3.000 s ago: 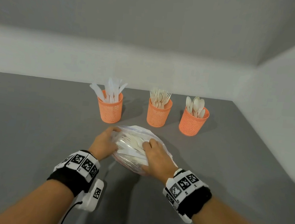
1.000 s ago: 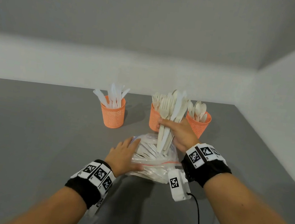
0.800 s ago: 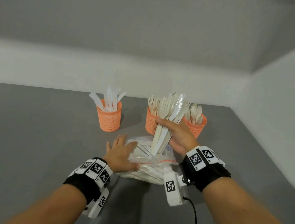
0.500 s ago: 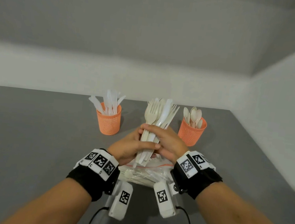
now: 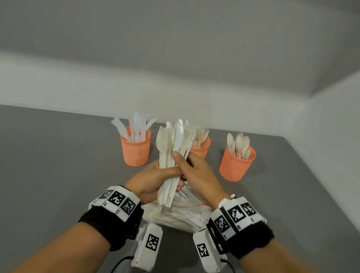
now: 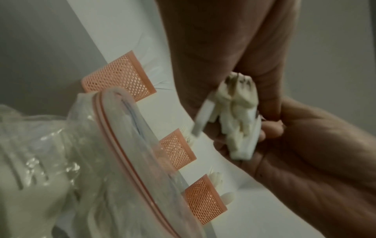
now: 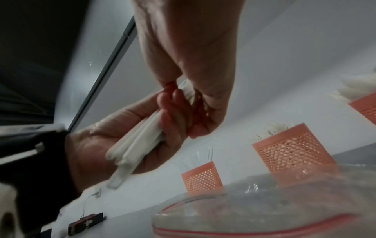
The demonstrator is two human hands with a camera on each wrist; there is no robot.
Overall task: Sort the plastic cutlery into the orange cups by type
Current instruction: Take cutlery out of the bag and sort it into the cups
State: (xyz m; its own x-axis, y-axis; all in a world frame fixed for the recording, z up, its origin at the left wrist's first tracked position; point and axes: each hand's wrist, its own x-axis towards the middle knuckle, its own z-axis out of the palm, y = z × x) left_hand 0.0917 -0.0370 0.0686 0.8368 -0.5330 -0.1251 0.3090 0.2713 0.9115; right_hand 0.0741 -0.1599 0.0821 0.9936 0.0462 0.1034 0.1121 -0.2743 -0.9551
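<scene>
A bundle of cutlery [image 5: 170, 157], forks and a knife, is held upright in the left hand [image 5: 151, 181], whose fingers are wrapped round the handles. Just above that grip, the bundle is pinched by the right hand [image 5: 197, 176]. Below the grip a bag [image 5: 178, 217] of more cutlery is seen on the table [image 5: 35, 176]. Beyond it three cups are lined up: knives [image 5: 135, 146], forks [image 5: 200, 146], spoons [image 5: 236, 163].

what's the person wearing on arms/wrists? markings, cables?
Forearms are bare, no sleeves. The left hand and right hand are ungloved. Each wrist carries a black band topped with white blocks printed with black square tags. A white tagged camera module hangs under each wrist, trailing a black cable.
</scene>
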